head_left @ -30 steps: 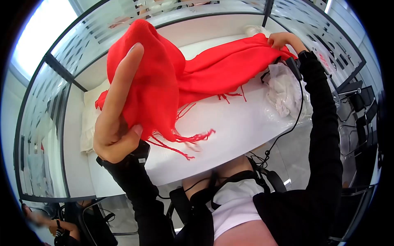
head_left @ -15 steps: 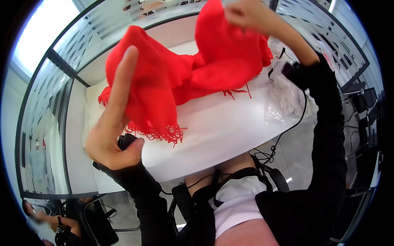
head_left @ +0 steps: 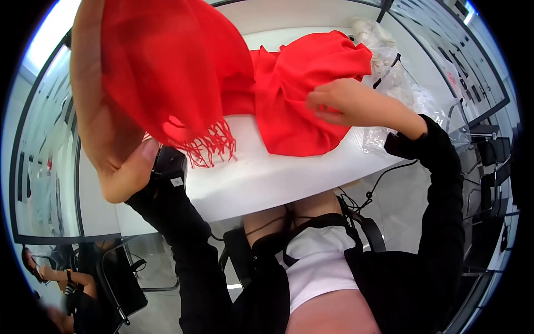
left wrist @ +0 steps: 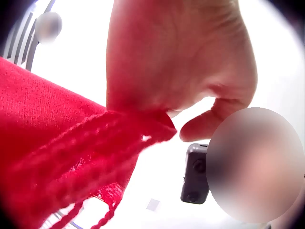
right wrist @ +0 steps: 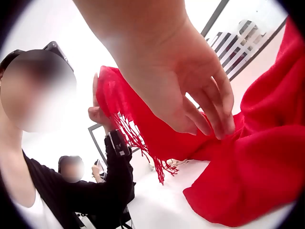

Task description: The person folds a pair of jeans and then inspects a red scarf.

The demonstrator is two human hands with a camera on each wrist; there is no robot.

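A long red scarf [head_left: 311,83] with a twisted fringe [head_left: 208,145] stretches from the raised left hand to the white table. My left hand [head_left: 105,122] carries one end, which drapes over its extended fingers; the thumb stands apart from the cloth. In the left wrist view the fringe hangs beside the left hand [left wrist: 181,57], and its fingertips are out of sight. The other part of the scarf lies bunched on the table. My right hand [head_left: 356,103] is over this bunched part, fingers loosely bent, fingertips right at the cloth [right wrist: 248,176] in the right wrist view.
Clear plastic bags [head_left: 384,117] with white contents lie at the table's right. The white table [head_left: 250,183] is bordered by glass partitions [head_left: 47,150]. A black cable [head_left: 384,178] hangs off the front right edge. Another person [head_left: 75,284] sits at the lower left.
My left hand has risen toward the upper left with its scarf end. The right hand lifted a portion of the scarf from the far right, brought it inward and nearer, and let it drop onto the table.
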